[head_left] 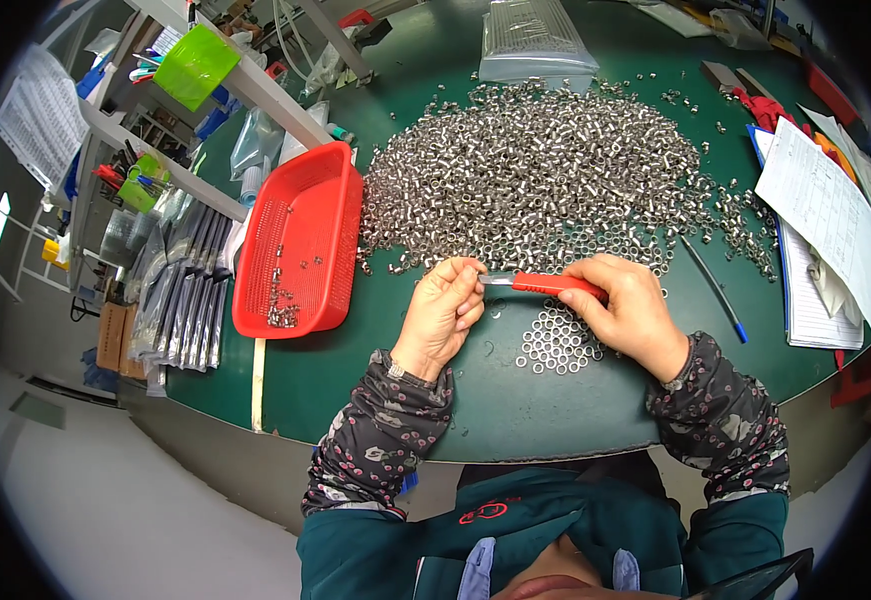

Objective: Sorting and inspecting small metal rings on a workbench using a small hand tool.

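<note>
My right hand (628,305) is wrapped round the red handle of a utility knife (546,283), its blade pointing left. The blade's tip meets the pinched fingertips of my left hand (443,312); whatever small piece sits between them is too hidden to name. Beneath the knife, a loose cluster of small metal rings (559,340) lies flat on the green table (516,420). Just beyond both hands spreads a large heap of short, shiny metal sleeves (536,170).
Left of the heap stands a red plastic basket (346,215) with a few metal pieces inside. A pen (714,288) lies to the right, near papers on a clipboard (821,210). Plastic bags (536,40) rest at the back. Packed bags (181,290) are stacked beyond the basket.
</note>
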A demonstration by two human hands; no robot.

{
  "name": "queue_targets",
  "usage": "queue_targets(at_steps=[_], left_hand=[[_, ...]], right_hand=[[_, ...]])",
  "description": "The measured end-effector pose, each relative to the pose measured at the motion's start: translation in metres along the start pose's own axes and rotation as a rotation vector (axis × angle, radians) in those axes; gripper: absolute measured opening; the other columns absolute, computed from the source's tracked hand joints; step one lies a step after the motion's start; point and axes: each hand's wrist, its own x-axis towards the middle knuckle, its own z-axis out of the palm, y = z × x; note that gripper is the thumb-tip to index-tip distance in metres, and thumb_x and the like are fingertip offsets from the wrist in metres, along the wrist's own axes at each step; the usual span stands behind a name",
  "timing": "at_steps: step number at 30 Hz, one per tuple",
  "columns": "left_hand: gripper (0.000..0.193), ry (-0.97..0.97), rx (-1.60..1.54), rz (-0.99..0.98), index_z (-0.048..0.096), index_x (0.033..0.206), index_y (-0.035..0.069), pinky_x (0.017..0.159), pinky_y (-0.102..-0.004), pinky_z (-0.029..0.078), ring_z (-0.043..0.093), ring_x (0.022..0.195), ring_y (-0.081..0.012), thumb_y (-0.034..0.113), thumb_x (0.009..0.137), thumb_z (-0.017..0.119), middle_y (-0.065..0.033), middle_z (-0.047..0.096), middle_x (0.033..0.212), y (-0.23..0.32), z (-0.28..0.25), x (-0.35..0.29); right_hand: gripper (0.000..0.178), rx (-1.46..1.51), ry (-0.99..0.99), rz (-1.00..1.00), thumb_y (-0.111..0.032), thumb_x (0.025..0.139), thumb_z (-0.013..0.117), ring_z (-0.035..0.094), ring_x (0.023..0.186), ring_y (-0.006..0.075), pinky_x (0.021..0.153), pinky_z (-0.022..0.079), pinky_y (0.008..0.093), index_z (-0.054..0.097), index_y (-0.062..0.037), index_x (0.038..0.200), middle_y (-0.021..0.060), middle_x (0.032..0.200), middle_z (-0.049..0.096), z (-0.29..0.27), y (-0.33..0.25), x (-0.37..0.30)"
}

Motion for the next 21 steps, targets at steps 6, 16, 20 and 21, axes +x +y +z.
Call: queue_targets(at_steps=[6,16,20,21], left_hand=[[0.015,0.041,-0.002,-0.017,0.051,0.089,0.001,0.038,-0.0146,0.026,0.033,0.047,-0.0036,0.015,0.085,0.049,-0.0033,0.048,0.069,-0.0007,0.0009,-0.0007],[0.016,0.065,0.008,-0.047,0.051,0.088,0.002,0.037,-0.0150,0.026,0.032,0.046,-0.0036,0.017,0.086,0.047,-0.0033,0.048,0.067,0.0001,0.0006,-0.0014],[0.017,0.073,-0.011,-0.073,0.051,0.086,0.002,0.037,-0.0150,0.026,0.033,0.047,-0.0041,0.019,0.086,0.046,-0.0035,0.047,0.067,0.0013,0.0013,-0.0012],[0.017,0.073,-0.010,-0.072,0.051,0.086,0.002,0.037,-0.0150,0.026,0.033,0.047,-0.0041,0.019,0.086,0.046,-0.0035,0.047,0.067,0.0014,0.0022,-0.0010]], right_hand=[[0.017,-0.098,0.046,-0.105,-0.019,0.071,0.061,0.054,0.061,0.0249,0.053,0.043,0.0350,0.059,-0.0049,0.080,0.0082,0.065,0.053,-0.0013,-0.0007,0.0009],[0.020,-0.254,0.111,-0.240,-0.015,0.065,0.065,0.051,0.060,0.0214,0.051,0.042,0.0320,0.057,-0.0053,0.081,0.0057,0.064,0.049,-0.0016,-0.0028,0.0027],[0.021,-0.260,0.138,-0.306,-0.012,0.063,0.065,0.050,0.060,0.0210,0.051,0.042,0.0315,0.056,-0.0051,0.081,0.0054,0.064,0.049,-0.0029,-0.0030,0.0046],[0.022,-0.261,0.147,-0.325,-0.012,0.062,0.065,0.050,0.060,0.0213,0.051,0.042,0.0314,0.056,-0.0050,0.081,0.0054,0.064,0.049,-0.0041,-0.0037,0.0048]])
